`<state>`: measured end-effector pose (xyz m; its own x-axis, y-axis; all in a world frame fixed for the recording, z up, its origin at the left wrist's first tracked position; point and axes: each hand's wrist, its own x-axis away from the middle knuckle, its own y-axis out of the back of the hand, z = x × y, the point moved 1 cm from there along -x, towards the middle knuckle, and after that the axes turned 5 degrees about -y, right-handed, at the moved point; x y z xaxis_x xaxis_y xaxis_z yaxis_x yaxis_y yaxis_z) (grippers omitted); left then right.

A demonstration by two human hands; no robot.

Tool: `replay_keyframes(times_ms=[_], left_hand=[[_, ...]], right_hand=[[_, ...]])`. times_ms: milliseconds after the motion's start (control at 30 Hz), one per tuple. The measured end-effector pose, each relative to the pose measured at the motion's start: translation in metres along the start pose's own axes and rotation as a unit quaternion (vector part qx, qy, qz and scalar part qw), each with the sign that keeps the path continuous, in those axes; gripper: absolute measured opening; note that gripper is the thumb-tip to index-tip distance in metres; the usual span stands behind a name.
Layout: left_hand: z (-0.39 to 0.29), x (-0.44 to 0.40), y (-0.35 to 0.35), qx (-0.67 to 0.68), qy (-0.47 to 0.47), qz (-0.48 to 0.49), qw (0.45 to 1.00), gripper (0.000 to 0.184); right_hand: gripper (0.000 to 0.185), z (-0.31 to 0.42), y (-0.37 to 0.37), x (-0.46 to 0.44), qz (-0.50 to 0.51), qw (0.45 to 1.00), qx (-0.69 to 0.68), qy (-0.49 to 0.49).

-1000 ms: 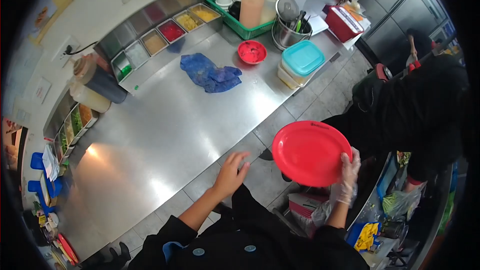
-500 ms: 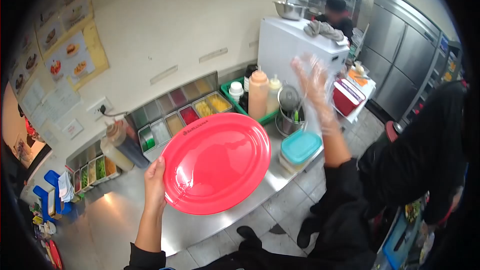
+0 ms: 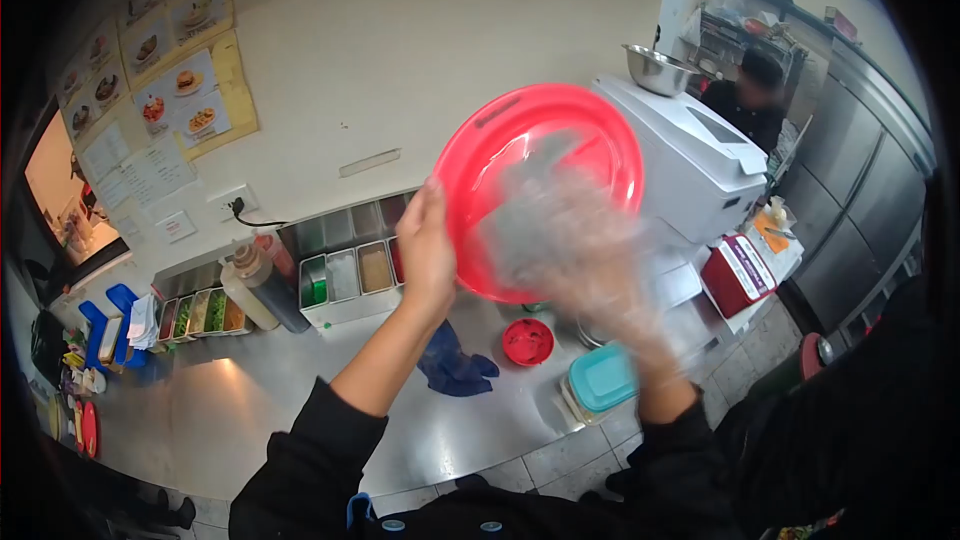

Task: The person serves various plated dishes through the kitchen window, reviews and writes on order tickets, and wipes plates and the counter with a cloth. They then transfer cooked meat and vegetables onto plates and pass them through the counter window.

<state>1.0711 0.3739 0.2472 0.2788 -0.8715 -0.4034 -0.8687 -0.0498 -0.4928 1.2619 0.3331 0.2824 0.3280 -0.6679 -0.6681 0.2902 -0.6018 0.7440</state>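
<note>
My bare left hand (image 3: 430, 245) grips the left rim of a red oval plate (image 3: 470, 155), which is raised and tilted toward me above the counter. In front of the plate's face is my gloved right hand (image 3: 590, 250), smeared by motion, with a grey cloth (image 3: 530, 210) held against the plate. Below the plate a blue cloth (image 3: 453, 360) lies on the steel counter (image 3: 300, 410). Beside that cloth sits a small red bowl (image 3: 528, 341) with dark residue.
A container with a teal lid (image 3: 603, 378) stands at the counter's edge. Sauce bottles (image 3: 268, 285) and ingredient trays (image 3: 343, 275) line the wall. A steel bowl (image 3: 658, 70) sits on a white appliance (image 3: 690, 160). One person (image 3: 750, 100) is behind it; another, in dark clothing (image 3: 840, 430), is at right.
The grey cloth has left the top of the white appliance and is now in my right hand at the plate. The plate is higher and further right; the view has tilted upward.
</note>
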Motion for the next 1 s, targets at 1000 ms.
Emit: replay_keyframes(times_ms=[1000], left_hand=[[-0.034,0.003,-0.049,-0.145,-0.278,0.001,0.950,0.033]], right_hand=[[0.036,0.049,-0.022,0.047,0.005,0.499,-0.795,-0.346]])
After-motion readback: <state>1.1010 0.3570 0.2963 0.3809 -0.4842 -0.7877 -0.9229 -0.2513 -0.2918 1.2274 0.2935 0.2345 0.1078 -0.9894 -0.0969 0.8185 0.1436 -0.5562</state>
